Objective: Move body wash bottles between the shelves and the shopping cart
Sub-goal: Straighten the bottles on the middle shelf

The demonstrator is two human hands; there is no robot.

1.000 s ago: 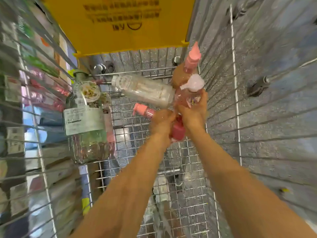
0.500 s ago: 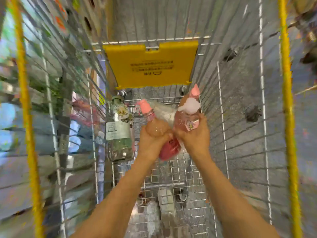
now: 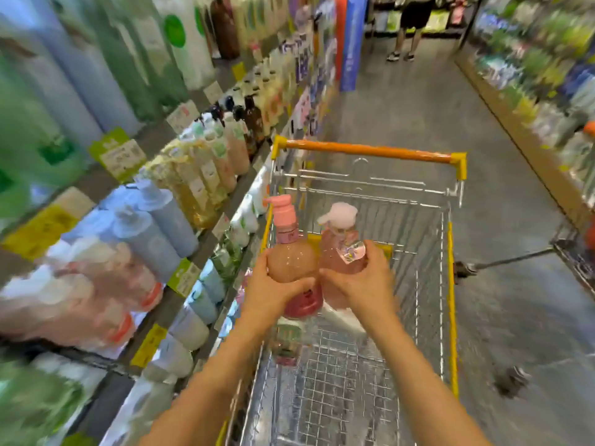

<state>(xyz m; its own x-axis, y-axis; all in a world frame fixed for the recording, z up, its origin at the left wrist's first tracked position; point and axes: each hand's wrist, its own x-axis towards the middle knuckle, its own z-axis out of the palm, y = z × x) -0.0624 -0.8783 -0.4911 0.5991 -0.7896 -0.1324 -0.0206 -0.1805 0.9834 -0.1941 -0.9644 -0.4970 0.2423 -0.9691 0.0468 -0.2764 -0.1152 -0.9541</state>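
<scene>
My left hand (image 3: 273,291) grips a round peach-pink pump bottle (image 3: 289,259) with a pink pump top and dark pink base. My right hand (image 3: 360,284) grips a clear pink bottle (image 3: 338,252) with a white pump cap and a shiny tag. Both bottles are held upright, side by side, above the wire shopping cart (image 3: 450,284). A clear bottle with a green label (image 3: 286,346) lies in the cart below my hands, partly hidden.
Shelves (image 3: 199,252) packed with bottles and yellow price tags run along the left, close to the cart. The cart's orange handle (image 3: 370,151) is at the far end. A person (image 3: 409,27) stands far down the aisle. Another cart's edge (image 3: 573,252) shows at right.
Both hands have lifted the two pink bottles up out of the cart basket. My view has risen from the cart's inside to the aisle and shelves.
</scene>
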